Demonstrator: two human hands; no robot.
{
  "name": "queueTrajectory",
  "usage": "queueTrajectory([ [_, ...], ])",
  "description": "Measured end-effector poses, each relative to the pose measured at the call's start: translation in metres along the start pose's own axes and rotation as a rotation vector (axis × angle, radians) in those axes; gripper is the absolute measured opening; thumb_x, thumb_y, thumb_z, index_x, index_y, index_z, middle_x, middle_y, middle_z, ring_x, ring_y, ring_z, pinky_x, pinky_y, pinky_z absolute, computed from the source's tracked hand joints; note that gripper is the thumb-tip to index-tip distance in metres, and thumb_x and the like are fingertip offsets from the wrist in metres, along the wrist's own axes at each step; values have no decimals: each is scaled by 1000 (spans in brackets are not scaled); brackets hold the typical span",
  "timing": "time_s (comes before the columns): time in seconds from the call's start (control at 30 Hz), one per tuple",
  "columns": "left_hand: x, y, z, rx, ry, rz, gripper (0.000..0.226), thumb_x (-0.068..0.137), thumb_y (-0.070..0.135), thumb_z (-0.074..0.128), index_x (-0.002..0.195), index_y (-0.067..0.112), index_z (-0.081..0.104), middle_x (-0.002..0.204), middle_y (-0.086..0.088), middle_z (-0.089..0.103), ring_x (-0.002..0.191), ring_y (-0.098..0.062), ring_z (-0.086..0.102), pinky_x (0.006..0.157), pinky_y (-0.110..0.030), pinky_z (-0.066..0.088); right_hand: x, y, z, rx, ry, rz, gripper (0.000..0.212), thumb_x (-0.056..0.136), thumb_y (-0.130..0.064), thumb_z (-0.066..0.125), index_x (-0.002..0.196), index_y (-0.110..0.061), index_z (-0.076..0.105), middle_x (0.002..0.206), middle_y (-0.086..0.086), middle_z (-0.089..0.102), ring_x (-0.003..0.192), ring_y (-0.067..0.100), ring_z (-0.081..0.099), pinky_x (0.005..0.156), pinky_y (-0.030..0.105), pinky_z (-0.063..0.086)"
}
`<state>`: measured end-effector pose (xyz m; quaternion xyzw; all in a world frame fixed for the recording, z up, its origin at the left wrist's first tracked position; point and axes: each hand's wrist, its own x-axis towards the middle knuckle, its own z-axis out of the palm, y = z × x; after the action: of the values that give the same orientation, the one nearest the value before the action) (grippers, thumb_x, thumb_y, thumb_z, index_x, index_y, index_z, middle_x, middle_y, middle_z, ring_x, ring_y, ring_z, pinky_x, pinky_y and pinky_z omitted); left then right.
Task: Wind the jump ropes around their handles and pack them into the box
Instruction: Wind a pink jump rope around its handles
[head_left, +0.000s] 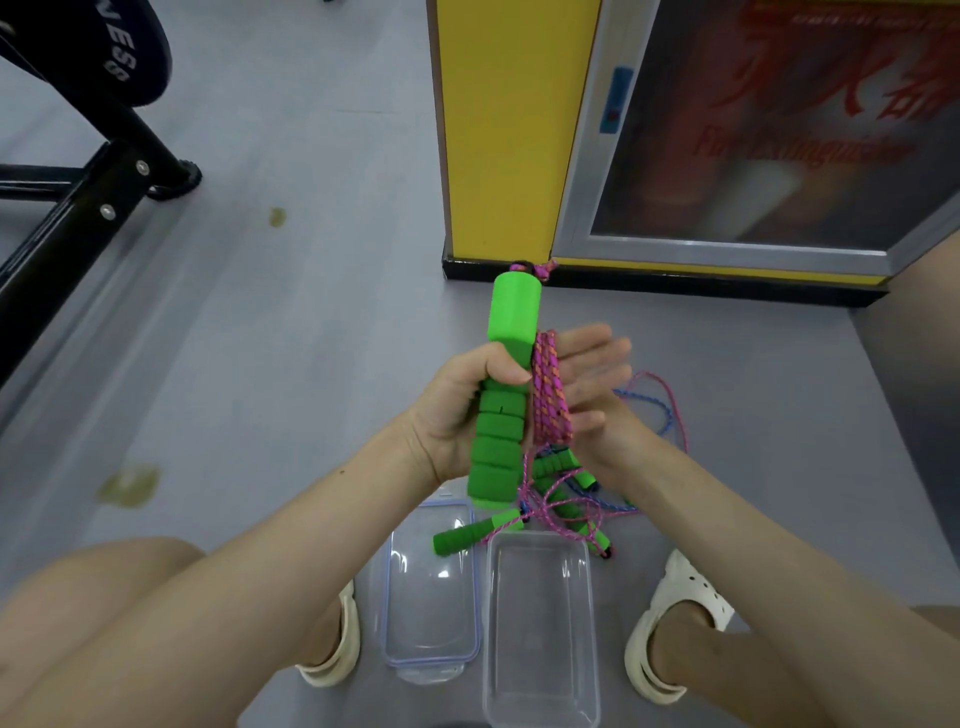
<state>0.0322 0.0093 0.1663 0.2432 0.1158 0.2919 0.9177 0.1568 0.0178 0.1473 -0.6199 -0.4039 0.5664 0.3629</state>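
Note:
My left hand (457, 405) grips a green foam jump-rope handle (506, 389), held upright above the floor. A bundle of pink-and-orange rope (551, 395) lies along the handle's right side. My right hand (592, 379) is flat with straight fingers against that bundle, and looks blurred. Loose rope hangs down to a heap of other green handles (480, 532) and tangled pink and blue ropes (660, 410) on the floor. A clear plastic box (543, 691) stands below the heap, with its clear lid (431, 660) lying to its left.
My two feet in white clogs (675, 623) flank the box and lid. A yellow pillar (509, 130) and a fire-extinguisher cabinet (753, 156) stand ahead. Black gym equipment (78, 171) fills the upper left over grey floor.

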Motion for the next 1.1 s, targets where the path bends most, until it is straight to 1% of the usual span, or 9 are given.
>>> queueTrajectory([
  [0.1, 0, 2, -2, -1, 30, 61, 76, 62, 9, 63, 136, 2, 48, 144, -16, 45, 134, -28, 43, 113, -47, 27, -18, 13, -4, 6, -376, -41, 27, 98, -1, 37, 103, -5, 62, 102, 9, 68, 92, 17, 67, 83, 29, 54],
  [0.2, -1, 9, -3, 58, 141, 125, 93, 55, 7, 67, 144, 12, 38, 150, -11, 38, 138, -25, 38, 115, -44, 27, -6, 28, -11, -157, -379, 30, 29, 98, -13, 45, 83, -9, 69, 85, 9, 73, 83, 23, 68, 94, 44, 49],
  [0.33, -4, 18, 5, 352, 378, 152, 65, 65, 3, 46, 114, 40, 66, 135, 7, 56, 133, -12, 45, 101, -25, 39, -7, 32, -11, -238, -440, 61, 41, 97, -33, 49, 89, 2, 69, 79, 15, 71, 65, 16, 64, 75, 31, 51],
  [0.43, -8, 26, 1, 583, 482, 120, 67, 65, 9, 48, 128, 27, 57, 133, 12, 57, 125, 3, 47, 82, -10, 46, -9, 29, -12, -342, -452, -10, 29, 94, -28, 55, 79, -7, 68, 66, 6, 66, 59, 10, 57, 63, 22, 46],
  [0.63, -24, 46, -10, 1265, 691, 125, 78, 68, 13, 60, 142, 23, 35, 105, -2, 59, 83, -9, 53, 71, -23, 46, -3, 28, -23, -792, -393, -85, 32, 86, -33, 66, 60, -19, 53, 58, 0, 52, 53, 10, 46, 54, 27, 35],
  [0.77, -36, 54, -18, 1390, 669, -32, 78, 70, 18, 62, 141, 32, 34, 132, 9, 52, 95, -19, 57, 76, -28, 48, 0, 8, -34, -472, -306, -125, 20, 90, -26, 62, 74, -15, 64, 61, 4, 64, 60, 20, 60, 67, 35, 48],
  [0.9, -36, 43, -21, 1354, 682, -260, 39, 76, 20, 64, 112, 14, 52, 97, -10, 59, 81, -28, 55, 75, -35, 47, 1, -15, -39, -185, -246, -213, 15, 92, -12, 58, 80, -8, 65, 49, -7, 49, 42, 3, 37, 44, 13, 31],
  [1.0, -32, 35, -21, 1213, 583, -362, 51, 59, 26, 64, 109, 15, 56, 111, -12, 67, 103, -31, 62, 89, -40, 49, 4, -16, -35, -108, -284, -212, 18, 95, -7, 52, 83, -12, 64, 69, -4, 64, 52, 2, 44, 52, 12, 36],
  [1.1, -28, 26, -18, 938, 456, -359, 40, 64, 9, 52, 104, 8, 58, 81, -15, 70, 90, -29, 70, 69, -23, 52, 5, -9, -31, -37, -258, -202, 22, 97, -10, 47, 82, -14, 64, 82, 2, 66, 63, 6, 48, 64, 15, 43],
])
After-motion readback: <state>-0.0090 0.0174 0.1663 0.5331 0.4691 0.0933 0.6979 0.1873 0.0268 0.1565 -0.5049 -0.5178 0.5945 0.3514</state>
